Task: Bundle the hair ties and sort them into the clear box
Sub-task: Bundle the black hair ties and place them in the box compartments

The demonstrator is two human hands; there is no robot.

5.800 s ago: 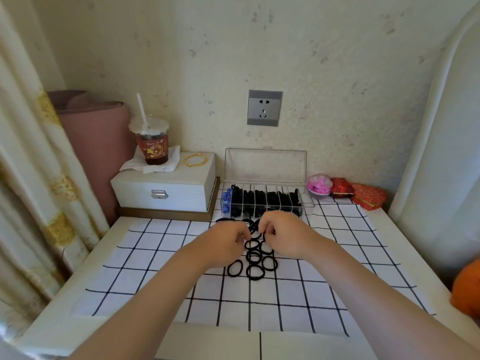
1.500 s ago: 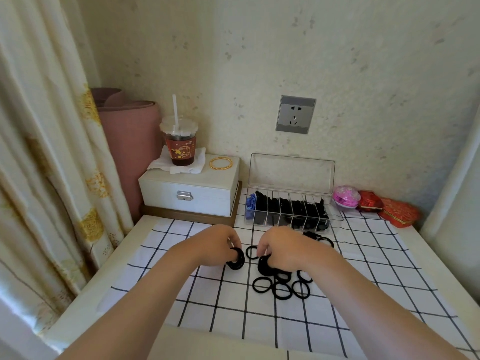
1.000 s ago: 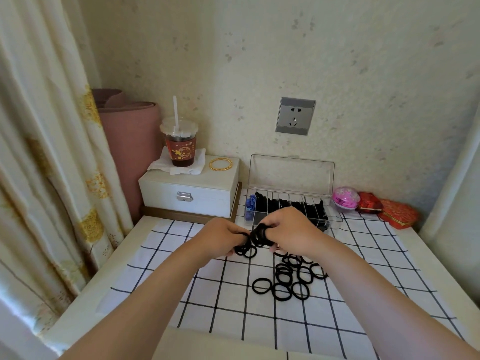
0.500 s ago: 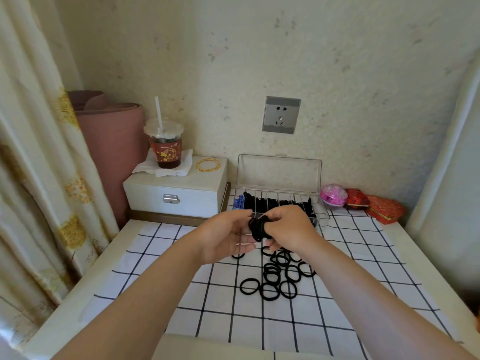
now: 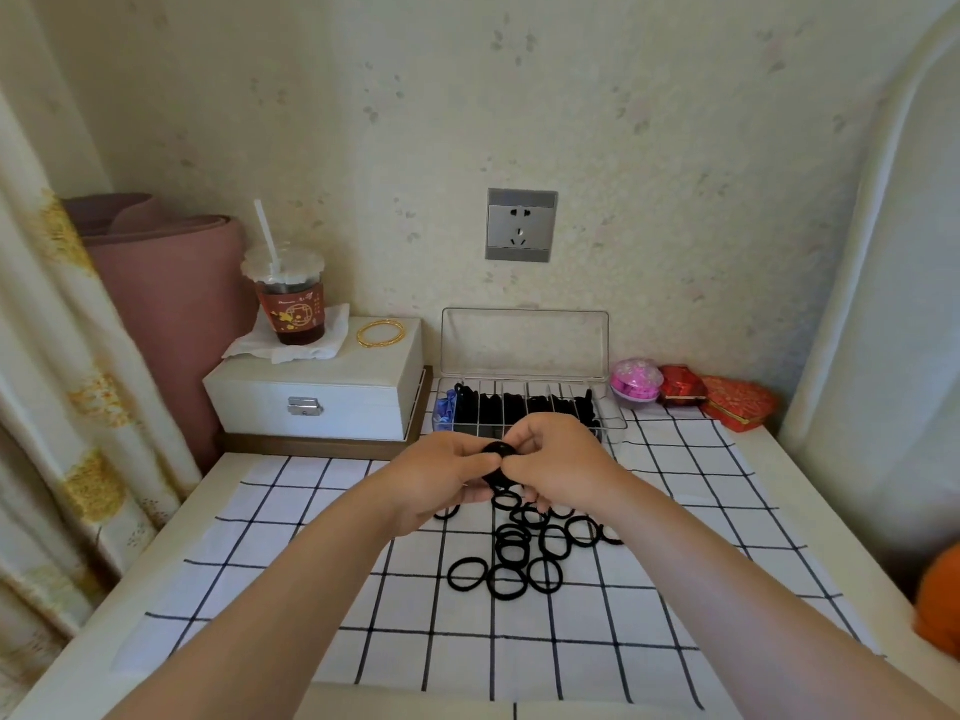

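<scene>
Pinching bundle [image 5: 497, 451] between left grip [image 5: 441, 475] and right grip [image 5: 562, 459].

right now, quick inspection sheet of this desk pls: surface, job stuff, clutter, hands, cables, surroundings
surface: checked cloth lies flat on the table.
job's things: bundle of black hair ties held above the cloth; loose hair ties scattered on the cloth; clear box at the back, lid up, black ties in its compartments.
clutter: white drawer box with cup and gold bangle on top; pink case and red boxes right of the clear box.
grippers: left hand and right hand both pinch the bundle.
cables: nothing seen; wall socket unused.
surroundings: curtain on the left, pink roll beside it.
</scene>
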